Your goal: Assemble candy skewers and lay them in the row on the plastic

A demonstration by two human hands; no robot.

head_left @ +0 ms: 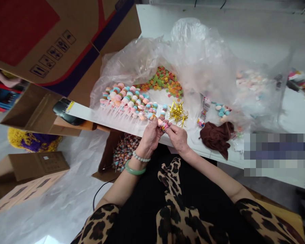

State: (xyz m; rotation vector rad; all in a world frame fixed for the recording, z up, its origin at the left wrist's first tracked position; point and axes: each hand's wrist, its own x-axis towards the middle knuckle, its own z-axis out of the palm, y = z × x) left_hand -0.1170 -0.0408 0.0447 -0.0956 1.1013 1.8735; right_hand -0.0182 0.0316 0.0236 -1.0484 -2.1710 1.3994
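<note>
Close together at the table's front edge, my left hand (151, 135) and my right hand (178, 138) are closed on one candy skewer (164, 126) in a colourful printed wrapper. My left fingers grip one side of it, while the right thumb and fingertips pinch the other. Left of the hands lie many unwrapped candy skewers (127, 98), with pastel pieces and pale sticks pointing toward me. A bunch of gold twist ties (177, 111) sits just beyond my right hand. Further right is a stack of printed wrappers (204, 111).
Ring gummies (165, 79) and pastel candies (222, 111) lie on clear plastic sheeting (198, 57). A brown cloth (217, 135) hangs over the front edge. A large carton (73, 34) stands at left; below, an open box (101, 166) holds wrapped candies (125, 152).
</note>
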